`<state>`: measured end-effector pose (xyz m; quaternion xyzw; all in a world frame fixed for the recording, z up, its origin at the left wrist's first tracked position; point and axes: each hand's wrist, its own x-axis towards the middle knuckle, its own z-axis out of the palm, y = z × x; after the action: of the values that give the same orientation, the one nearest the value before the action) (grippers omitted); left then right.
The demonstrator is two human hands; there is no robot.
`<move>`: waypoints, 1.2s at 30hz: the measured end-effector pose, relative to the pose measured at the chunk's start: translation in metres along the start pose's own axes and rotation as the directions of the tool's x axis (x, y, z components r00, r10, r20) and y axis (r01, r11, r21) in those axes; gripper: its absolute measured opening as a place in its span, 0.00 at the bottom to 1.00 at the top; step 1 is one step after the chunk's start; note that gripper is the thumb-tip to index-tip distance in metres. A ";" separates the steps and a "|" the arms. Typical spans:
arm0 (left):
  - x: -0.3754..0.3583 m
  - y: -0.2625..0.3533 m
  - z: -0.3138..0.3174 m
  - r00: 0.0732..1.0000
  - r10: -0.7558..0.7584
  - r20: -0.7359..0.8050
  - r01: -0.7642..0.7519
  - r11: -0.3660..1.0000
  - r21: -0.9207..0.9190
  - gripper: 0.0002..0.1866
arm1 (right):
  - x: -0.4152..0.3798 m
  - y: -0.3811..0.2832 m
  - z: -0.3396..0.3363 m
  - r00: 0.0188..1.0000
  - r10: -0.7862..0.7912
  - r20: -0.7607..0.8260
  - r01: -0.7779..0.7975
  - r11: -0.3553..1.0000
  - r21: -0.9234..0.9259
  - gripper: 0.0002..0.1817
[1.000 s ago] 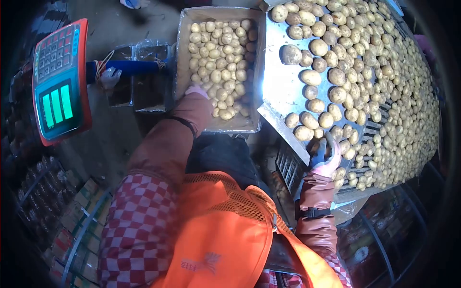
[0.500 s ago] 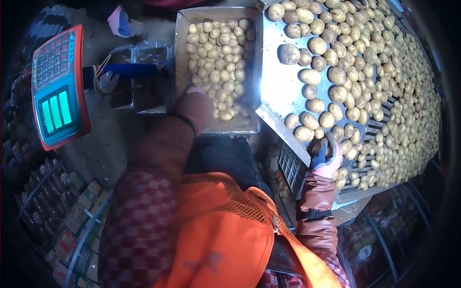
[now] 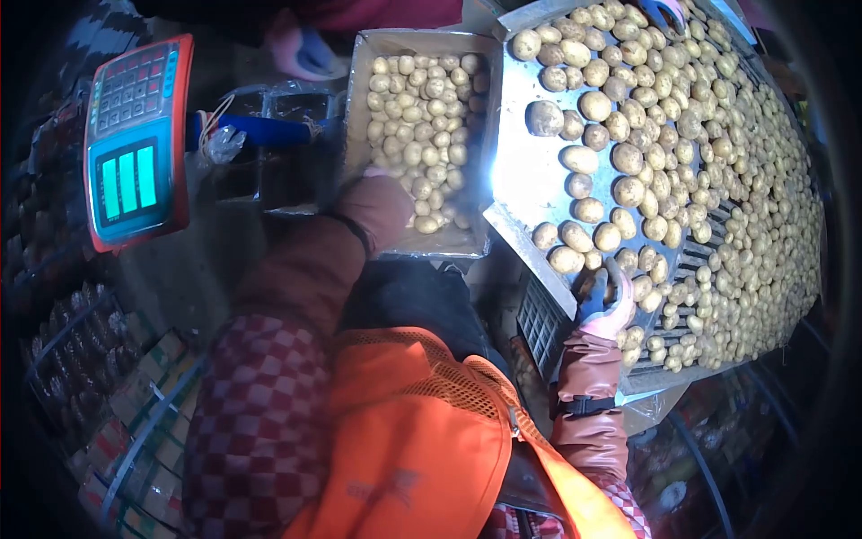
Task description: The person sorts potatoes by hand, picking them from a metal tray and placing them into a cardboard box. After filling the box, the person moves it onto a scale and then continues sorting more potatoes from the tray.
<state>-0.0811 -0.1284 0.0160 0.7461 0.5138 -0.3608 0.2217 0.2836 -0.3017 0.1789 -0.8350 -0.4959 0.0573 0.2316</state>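
Note:
My left hand [image 3: 375,172] is down at the near left side of a lined box [image 3: 358,99] of small potatoes [image 3: 424,126]. My sleeve covers most of it, and its fingers are hidden. To the right, my right hand [image 3: 612,301], in a pink and dark glove, rests at the near edge of a metal sorting table [image 3: 530,184]. Its thumb and fingers are curved but apart, with no potato visible between them. Larger potatoes [image 3: 576,237] lie just beyond the fingertips, and others sit to the right of the hand.
A scale display [image 3: 135,144] stands at left on a blue post [image 3: 260,129]. Another person's gloved hands show at the top, one [image 3: 305,54] beside the box, one [image 3: 664,13] over the table. A plastic crate [image 3: 541,322] sits under the table edge. Potatoes crowd the slatted right side.
The view has shifted, so the scale and box appear farther right. The other person's hand left of the box has moved closer to it, and another gloved hand now shows over the table's far edge.

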 end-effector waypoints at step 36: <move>-0.166 0.089 -0.076 0.884 0.141 -0.445 -0.214 -0.723 -0.657 0.18 | -0.003 0.010 0.008 0.991 0.087 0.101 -0.114 0.948 0.298 0.17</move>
<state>-0.0103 -0.2092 0.1886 0.2088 0.3403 0.3950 0.8274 0.2879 -0.3055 0.1672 -0.8105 -0.4476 0.1803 0.3321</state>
